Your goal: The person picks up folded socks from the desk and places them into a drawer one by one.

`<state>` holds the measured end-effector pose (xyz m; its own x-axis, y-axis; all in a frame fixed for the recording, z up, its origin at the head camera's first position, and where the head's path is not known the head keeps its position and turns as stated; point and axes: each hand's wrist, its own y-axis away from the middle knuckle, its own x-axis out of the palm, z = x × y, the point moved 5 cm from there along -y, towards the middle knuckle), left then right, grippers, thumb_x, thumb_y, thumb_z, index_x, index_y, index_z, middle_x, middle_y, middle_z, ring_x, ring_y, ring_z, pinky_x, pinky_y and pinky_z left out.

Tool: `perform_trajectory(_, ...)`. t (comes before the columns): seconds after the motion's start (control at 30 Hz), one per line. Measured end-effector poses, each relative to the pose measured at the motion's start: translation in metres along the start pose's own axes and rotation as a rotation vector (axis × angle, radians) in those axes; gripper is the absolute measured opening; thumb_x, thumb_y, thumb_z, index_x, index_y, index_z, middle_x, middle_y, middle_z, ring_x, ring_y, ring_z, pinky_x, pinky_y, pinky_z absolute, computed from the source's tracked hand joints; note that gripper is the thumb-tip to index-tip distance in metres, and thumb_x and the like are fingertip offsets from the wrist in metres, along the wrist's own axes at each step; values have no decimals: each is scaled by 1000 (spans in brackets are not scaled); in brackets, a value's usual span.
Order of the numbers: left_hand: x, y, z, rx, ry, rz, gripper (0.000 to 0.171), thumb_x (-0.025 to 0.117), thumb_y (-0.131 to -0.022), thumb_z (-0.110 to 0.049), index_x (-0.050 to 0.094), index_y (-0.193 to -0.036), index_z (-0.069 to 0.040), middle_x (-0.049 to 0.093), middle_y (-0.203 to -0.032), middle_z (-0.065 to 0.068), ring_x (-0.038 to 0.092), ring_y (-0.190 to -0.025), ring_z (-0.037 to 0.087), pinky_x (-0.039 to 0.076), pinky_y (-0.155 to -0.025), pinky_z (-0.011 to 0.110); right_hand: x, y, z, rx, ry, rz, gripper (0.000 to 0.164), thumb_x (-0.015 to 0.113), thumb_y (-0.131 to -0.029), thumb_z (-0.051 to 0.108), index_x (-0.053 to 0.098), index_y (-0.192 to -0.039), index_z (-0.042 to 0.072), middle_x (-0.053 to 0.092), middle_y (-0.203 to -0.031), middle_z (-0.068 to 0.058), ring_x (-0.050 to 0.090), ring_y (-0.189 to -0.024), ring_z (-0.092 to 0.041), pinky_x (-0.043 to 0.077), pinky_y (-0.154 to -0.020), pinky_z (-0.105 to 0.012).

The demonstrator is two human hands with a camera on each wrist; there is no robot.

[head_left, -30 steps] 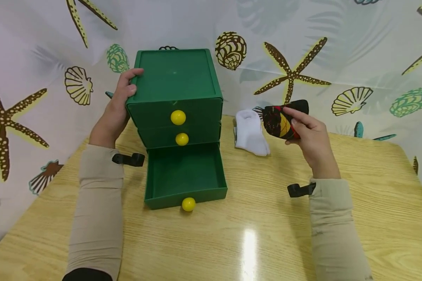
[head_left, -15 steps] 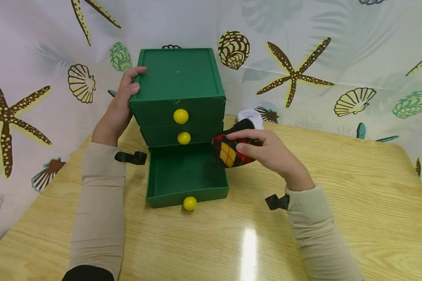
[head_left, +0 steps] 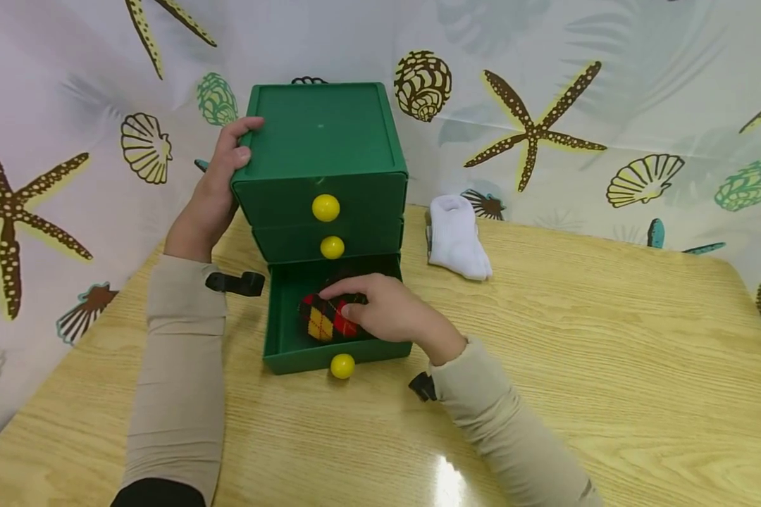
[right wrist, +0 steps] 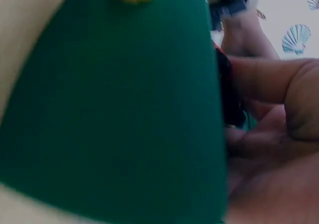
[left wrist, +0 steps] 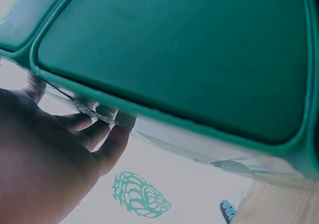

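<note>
A green cabinet [head_left: 320, 134] with yellow knobs stands on the table, its bottom drawer [head_left: 336, 359] pulled out. My left hand [head_left: 212, 179] grips its upper left edge; in the left wrist view the fingers [left wrist: 112, 147] reach round an edge of the green panel [left wrist: 174, 59]. Inside that drawer my right hand [head_left: 390, 310] holds black, red and yellow argyle socks [head_left: 320, 320] between thumb and fingers. Part of the socks is hidden under the hand. The right wrist view shows mostly the drawer's outer wall [right wrist: 124, 109], with a dark strip of sock beside the thumb.
Folded white socks [head_left: 458, 239] lie on the wooden table [head_left: 609, 338] right of the cabinet. Behind stands a cloth backdrop [head_left: 545, 42] printed with starfish and shells. Two upper drawers of the cabinet are closed.
My right hand has carried the argyle socks left and down from beside the white socks into the bottom drawer. The white socks show fully again. The left hand keeps its place.
</note>
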<state>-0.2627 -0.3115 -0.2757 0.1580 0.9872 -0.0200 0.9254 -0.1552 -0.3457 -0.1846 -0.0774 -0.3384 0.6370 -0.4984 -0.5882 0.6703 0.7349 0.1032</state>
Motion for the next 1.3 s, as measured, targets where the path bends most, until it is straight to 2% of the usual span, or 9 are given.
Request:
perform_trajectory(0.1, 0, 0, 0, -2, 0, -2, 50, 41, -102, -35, 35, -150, -22, 2, -165, 2, 7, -149, 29, 13, -115, 47, 13, -8, 4, 12, 9, 25, 39, 54, -101, 2, 65, -136, 16, 58, -131, -9, 40, -52, -14, 38, -58, -25)
perform_trajectory(0.37, 2, -1, -1, -3, 0, 4, 50, 40, -102, -35, 35, -150, -22, 2, -165, 1, 7, -149, 29, 13, -115, 47, 25, -17, 1, 54, 95, 16, 35, 54, -99, -1, 70, -126, 15, 57, -134, -10, 49, -112, -22, 42, -94, -33)
perform_trajectory(0.5, 3, -1, -2, 3, -1, 7, 49, 40, -102, -35, 35, -150, -22, 2, -165, 1, 6, -149, 30, 13, -115, 46, 26, -19, -2, 33, 79, 43, 29, 53, -102, 3, 72, -120, 15, 61, -128, -6, 54, -100, -20, 44, -91, -33)
perform_trajectory(0.7, 2, -1, -1, 1, -5, 3, 50, 41, -102, -35, 35, -151, -21, 3, -165, 2, 7, -149, 30, 14, -114, 47, 23, -20, -8, 12, -28, 27, 35, 54, -103, 7, 64, -136, 13, 59, -131, -9, 47, -64, -15, 42, -71, -29)
perform_trajectory(0.87, 2, 1, -1, -1, -2, -3, 51, 41, -102, -36, 35, -150, -22, 3, -165, 2, 8, -148, 32, 15, -114, 48, 10, -16, -11, 41, -77, 41, 36, 55, -103, 11, 62, -138, 12, 59, -131, -10, 56, -75, -16, 48, -75, -29)
perform_trajectory(1.0, 2, 0, -2, 12, 3, -5, 50, 42, -102, -36, 36, -149, -21, 3, -165, 3, 8, -148, 32, 14, -114, 47, -24, -5, -19, 49, -304, 49, 30, 52, -104, 8, 64, -131, 1, 64, -118, -18, 69, -85, -26, 57, -75, -35)
perform_trajectory(1.13, 2, 0, -2, 16, 10, -2, 50, 43, -102, -36, 36, -149, -21, 3, -165, 3, 8, -148, 31, 15, -114, 47, -70, 8, -47, 110, -435, -125, 24, 49, -104, 6, 66, -116, -7, 69, -96, -21, 71, -82, -32, 59, -72, -40)
perform_trajectory(1.2, 2, 0, -2, 14, 17, -1, 50, 43, -101, -35, 36, -149, -21, 3, -165, 3, 8, -148, 31, 15, -114, 47, -92, 15, -68, 175, -380, -284, 24, 49, -103, 6, 66, -113, -7, 68, -92, -21, 69, -79, -31, 57, -71, -37)
perform_trajectory(1.3, 1, 1, -2, 10, 31, -7, 50, 44, -101, -35, 37, -148, -21, 4, -164, 2, 9, -147, 31, 16, -113, 47, -116, 23, -100, 320, -197, -475, 28, 49, -101, 8, 65, -121, -3, 67, -109, -21, 63, -95, -31, 52, -79, -38)
